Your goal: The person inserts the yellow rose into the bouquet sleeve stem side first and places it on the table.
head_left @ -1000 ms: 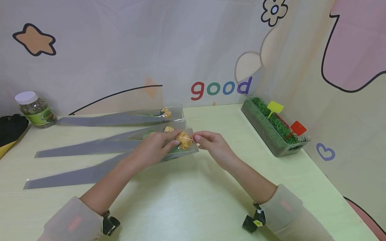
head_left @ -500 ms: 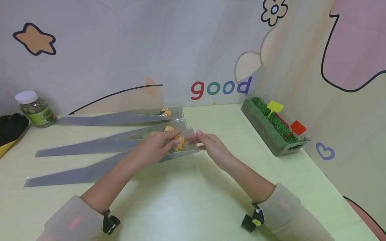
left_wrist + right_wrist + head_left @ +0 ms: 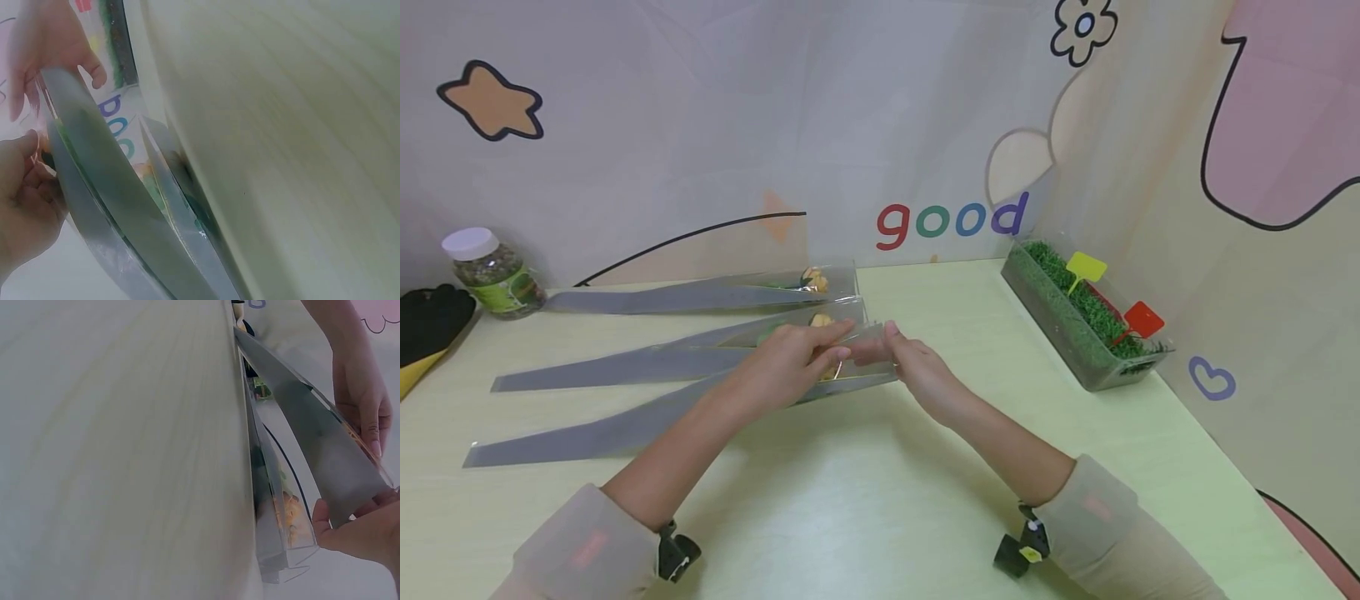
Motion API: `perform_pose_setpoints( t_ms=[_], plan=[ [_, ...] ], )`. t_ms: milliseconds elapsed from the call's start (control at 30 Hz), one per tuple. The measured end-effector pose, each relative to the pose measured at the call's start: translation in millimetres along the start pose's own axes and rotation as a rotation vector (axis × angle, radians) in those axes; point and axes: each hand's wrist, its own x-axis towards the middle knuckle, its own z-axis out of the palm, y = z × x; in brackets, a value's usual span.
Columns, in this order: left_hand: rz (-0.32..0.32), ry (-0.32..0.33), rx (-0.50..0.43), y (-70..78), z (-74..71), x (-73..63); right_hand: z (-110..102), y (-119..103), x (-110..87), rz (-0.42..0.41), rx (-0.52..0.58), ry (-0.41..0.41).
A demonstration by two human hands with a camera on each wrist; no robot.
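My left hand (image 3: 790, 360) pinches a long tapered flower sleeve (image 3: 602, 432), clear on top and grey beneath, near its wide end. My right hand (image 3: 928, 379) is at the mouth of that sleeve; its straight fingers show through the clear film, and the thumb stands apart outside. The right wrist view shows this sleeve (image 3: 312, 437) raised and tilted above the table, the right thumb (image 3: 320, 514) beside its grey side. Of its orange flower (image 3: 45, 145) only a little shows by the left fingertips. Behind lies a second sleeve (image 3: 617, 369) with a yellow-orange flower (image 3: 822, 320).
A third sleeve (image 3: 700, 298) with a flower (image 3: 814, 280) lies farthest back. At the left stand a white-lidded jar (image 3: 497, 275) and a black and yellow item (image 3: 433, 329). A trough of artificial grass (image 3: 1082, 321) with yellow and red tags stands at the right.
My right hand has gone from pinching a thin white strand at the flower to reaching its fingers into the sleeve's mouth. The flower has shifted left, under my left hand, which stays in place.
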Motion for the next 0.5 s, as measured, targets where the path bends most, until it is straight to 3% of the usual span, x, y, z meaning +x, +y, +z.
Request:
perform_pose_setpoints(
  t_ms=[300, 500],
  plan=[
    [0.006, -0.003, 0.005, -0.1, 0.1, 0.0, 1.9, 4.2, 4.3, -0.03, 0.049, -0.069],
    [0.012, -0.012, 0.008, -1.9, 0.4, -0.7, 3.0, 2.1, 3.6, -0.014, 0.003, -0.042]
  ],
)
